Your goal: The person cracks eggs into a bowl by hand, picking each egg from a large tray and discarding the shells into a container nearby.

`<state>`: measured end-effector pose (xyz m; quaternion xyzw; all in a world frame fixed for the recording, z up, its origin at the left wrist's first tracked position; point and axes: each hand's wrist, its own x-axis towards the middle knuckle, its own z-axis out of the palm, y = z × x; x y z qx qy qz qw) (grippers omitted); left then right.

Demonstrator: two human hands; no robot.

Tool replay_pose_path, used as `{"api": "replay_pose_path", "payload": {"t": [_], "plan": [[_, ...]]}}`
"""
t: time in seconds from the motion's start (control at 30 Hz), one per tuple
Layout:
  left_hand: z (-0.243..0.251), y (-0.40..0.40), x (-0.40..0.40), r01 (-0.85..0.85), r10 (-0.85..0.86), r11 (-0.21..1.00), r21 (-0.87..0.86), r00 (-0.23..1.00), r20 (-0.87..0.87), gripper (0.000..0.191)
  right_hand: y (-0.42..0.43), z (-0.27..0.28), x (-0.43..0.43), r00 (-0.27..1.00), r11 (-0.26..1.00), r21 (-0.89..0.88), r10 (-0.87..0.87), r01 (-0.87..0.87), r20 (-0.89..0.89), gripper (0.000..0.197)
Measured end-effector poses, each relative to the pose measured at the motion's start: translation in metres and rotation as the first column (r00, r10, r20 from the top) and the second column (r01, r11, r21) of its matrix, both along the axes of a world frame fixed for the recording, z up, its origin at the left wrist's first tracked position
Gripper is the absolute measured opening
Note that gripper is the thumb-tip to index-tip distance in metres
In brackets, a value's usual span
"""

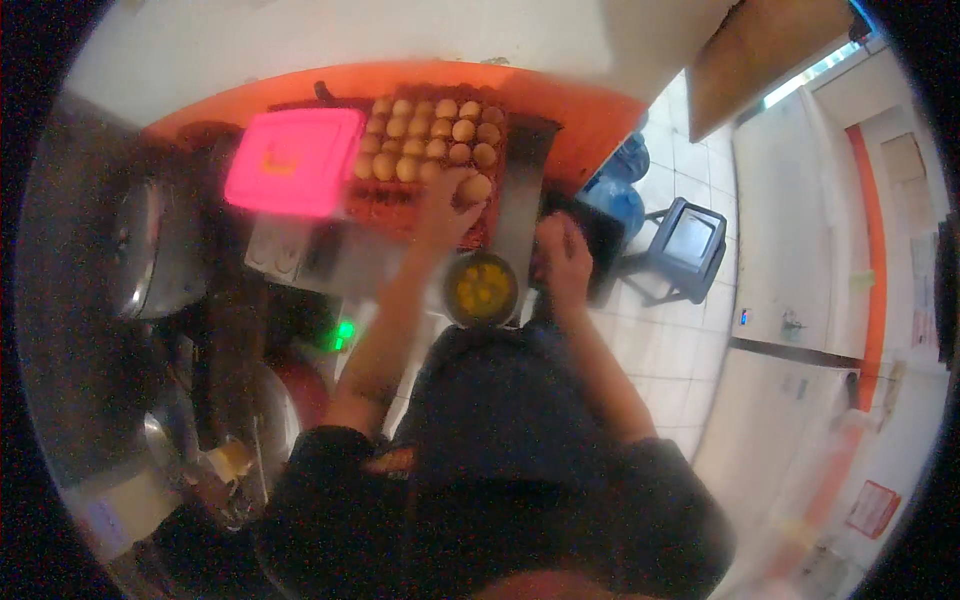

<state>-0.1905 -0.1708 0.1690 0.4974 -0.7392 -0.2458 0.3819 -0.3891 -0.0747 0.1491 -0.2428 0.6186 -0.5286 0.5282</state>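
Note:
My left hand [452, 201] reaches over the front right of a red egg tray [382, 214]. Its fingers are around a brown egg [474, 190]. Several rows of brown eggs [409, 166] fill the back of the tray. Close to my body is a round metal bowl [450, 304], with yellow egg yolks [482, 287] in it. To the bowl's right, my right hand [562, 251] is above a black bin [606, 244]. Its fingers look curled, but blur hides whether anything is in them.
A bright pink plastic lid [296, 161] lies left of the eggs. Large metal pots [169, 247] stand farther left. On the tiled floor to the right are a dark stool [688, 244] and blue water jugs [615, 195]. A white refrigerator [795, 277] stands beyond.

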Motion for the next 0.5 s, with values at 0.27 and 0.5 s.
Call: {"api": "replay_pose_path", "payload": {"t": [0.27,0.5], "plan": [[0.0,0.062,0.0,-0.045,0.102,0.962,0.27,0.974,-0.203,0.047,-0.014,0.038,0.042,0.793,0.873,-0.36,0.05,-0.33,-0.607,0.042],[-0.011,0.077,0.013,-0.068,0.117,0.969,0.238,0.974,-0.196,0.046,-0.004,0.015,0.049,0.987,0.938,-0.333,0.04,-0.091,-0.155,0.043]]}}
